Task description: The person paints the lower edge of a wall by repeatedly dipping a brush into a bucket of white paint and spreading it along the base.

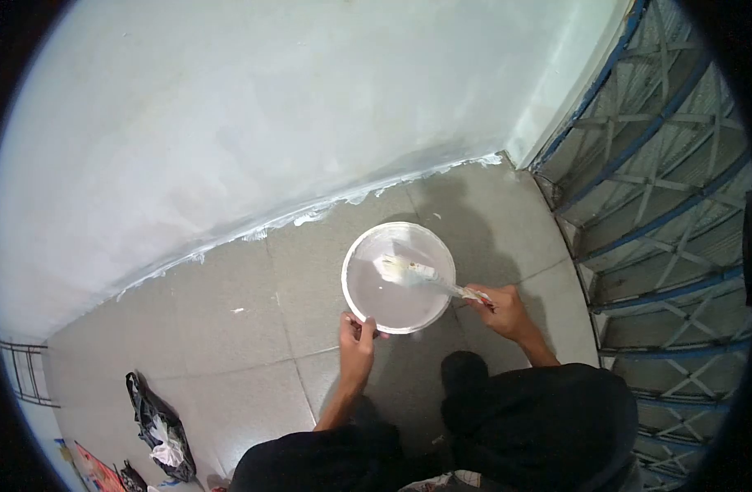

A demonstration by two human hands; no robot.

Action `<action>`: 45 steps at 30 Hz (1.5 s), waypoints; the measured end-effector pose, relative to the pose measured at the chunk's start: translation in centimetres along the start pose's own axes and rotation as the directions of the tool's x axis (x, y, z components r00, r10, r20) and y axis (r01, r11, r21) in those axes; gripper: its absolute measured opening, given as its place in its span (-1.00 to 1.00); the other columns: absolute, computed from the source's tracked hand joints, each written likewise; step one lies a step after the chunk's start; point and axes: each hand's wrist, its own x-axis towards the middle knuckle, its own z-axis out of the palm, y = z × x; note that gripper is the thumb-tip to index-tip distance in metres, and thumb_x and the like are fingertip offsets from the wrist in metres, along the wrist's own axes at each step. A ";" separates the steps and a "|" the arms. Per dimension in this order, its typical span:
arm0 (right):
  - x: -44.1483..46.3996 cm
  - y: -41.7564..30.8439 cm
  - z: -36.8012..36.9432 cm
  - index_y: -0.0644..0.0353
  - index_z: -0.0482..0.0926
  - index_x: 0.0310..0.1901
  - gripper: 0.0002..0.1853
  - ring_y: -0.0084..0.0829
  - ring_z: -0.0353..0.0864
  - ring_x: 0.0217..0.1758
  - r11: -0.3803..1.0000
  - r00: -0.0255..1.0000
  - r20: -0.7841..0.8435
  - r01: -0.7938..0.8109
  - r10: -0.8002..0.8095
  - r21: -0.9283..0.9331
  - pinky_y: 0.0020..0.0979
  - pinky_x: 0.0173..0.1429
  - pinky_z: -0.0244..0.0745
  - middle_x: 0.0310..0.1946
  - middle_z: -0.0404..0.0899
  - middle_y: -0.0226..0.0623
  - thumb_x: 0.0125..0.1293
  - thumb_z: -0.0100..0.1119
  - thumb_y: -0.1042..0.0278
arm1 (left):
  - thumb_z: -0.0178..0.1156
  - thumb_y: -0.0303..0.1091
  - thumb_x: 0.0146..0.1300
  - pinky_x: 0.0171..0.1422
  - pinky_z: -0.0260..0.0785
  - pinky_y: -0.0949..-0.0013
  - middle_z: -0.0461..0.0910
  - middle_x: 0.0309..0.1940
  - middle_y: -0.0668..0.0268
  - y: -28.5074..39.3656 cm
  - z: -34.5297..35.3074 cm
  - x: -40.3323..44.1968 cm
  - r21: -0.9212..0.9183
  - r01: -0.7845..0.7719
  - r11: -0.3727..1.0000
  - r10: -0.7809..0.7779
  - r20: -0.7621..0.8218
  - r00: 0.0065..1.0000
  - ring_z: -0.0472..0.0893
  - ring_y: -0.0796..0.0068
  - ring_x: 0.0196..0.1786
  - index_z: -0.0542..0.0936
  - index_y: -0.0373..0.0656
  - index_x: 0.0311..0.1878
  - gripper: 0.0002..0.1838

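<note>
A round, white-rimmed bucket (pixel 399 311) with pale contents stands on the grey tiled floor. My left hand (pixel 358 344) pinches its rim at the lower left. In my right hand (pixel 500 312) is the handle of a paint brush (pixel 419 271), held at the bucket's right side. The brush reaches over the bucket opening, and its whitish bristles point left; whether they touch the contents cannot be made out.
A white wall (pixel 253 123) meets the floor along a line of white paint smears. A blue and grey folding metal gate (pixel 663 197) runs down the right. A black bag (pixel 158 426) with white plastic lies at lower left. My dark-clothed knees are below.
</note>
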 end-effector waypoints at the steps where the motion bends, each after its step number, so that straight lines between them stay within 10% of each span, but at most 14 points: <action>1: 0.0 0.0 0.0 0.34 0.60 -0.12 -0.74 -0.53 0.43 -0.66 0.999 0.999 -0.046 0.014 -0.012 0.034 -0.45 -0.53 0.35 -0.61 0.56 -0.22 0.22 0.17 0.36 | -0.05 -0.47 0.32 -0.19 0.43 0.38 0.46 -0.37 0.20 0.1 0.0 0.1 0.017 -0.014 1.000 0.014 0.016 1.000 0.52 0.47 -0.35 0.25 -0.22 -0.29 -0.91; 9: -0.5 0.8 1.1 0.35 0.61 -0.20 -0.69 -0.65 0.33 -0.67 0.961 0.971 -0.102 -0.191 0.214 0.201 -0.49 -0.58 0.25 -0.69 0.44 -0.41 0.30 0.13 0.20 | -0.05 -0.44 0.35 -0.15 0.44 0.35 0.46 -0.34 0.20 0.2 -0.1 0.0 0.057 -0.021 0.998 0.020 0.023 1.000 0.52 0.46 -0.33 0.26 -0.21 -0.27 -0.90; 13: 0.2 0.3 -0.1 0.21 0.53 -0.40 -0.67 -0.74 0.19 -0.73 0.602 0.785 0.195 -0.585 0.588 0.543 -0.59 -0.68 0.09 -0.72 0.33 -0.54 0.34 0.07 0.10 | -0.02 -0.47 0.33 -0.19 0.41 0.42 0.46 -0.37 0.23 0.4 0.0 0.1 0.059 -0.011 0.998 0.010 0.017 1.000 0.52 0.51 -0.34 0.25 -0.21 -0.29 -0.88; 21: 1.5 0.2 -1.7 0.07 0.40 -0.40 -0.70 -0.83 0.02 -0.75 0.075 0.684 0.423 -0.571 0.594 0.818 -0.68 -0.73 -0.14 -0.71 0.16 -0.69 0.34 0.05 0.04 | 0.01 -0.47 0.30 -0.27 0.35 0.50 0.48 -0.42 0.22 -0.3 0.2 1.6 0.137 -0.083 0.987 0.083 0.006 0.997 0.50 0.57 -0.36 0.26 -0.23 -0.33 -0.86; 45: 15.2 15.6 -0.3 0.10 0.36 -0.34 -0.78 -0.73 0.03 -0.72 -0.015 0.741 0.335 -0.403 0.582 0.915 -0.63 -0.69 -0.15 -0.68 0.18 -0.59 0.39 -0.03 0.15 | 0.06 -0.46 0.20 -0.25 0.43 0.41 0.51 -0.46 0.19 1.4 4.2 4.1 -0.004 0.011 1.000 -0.011 -0.011 1.000 0.56 0.44 -0.41 0.35 -0.28 -0.40 -0.87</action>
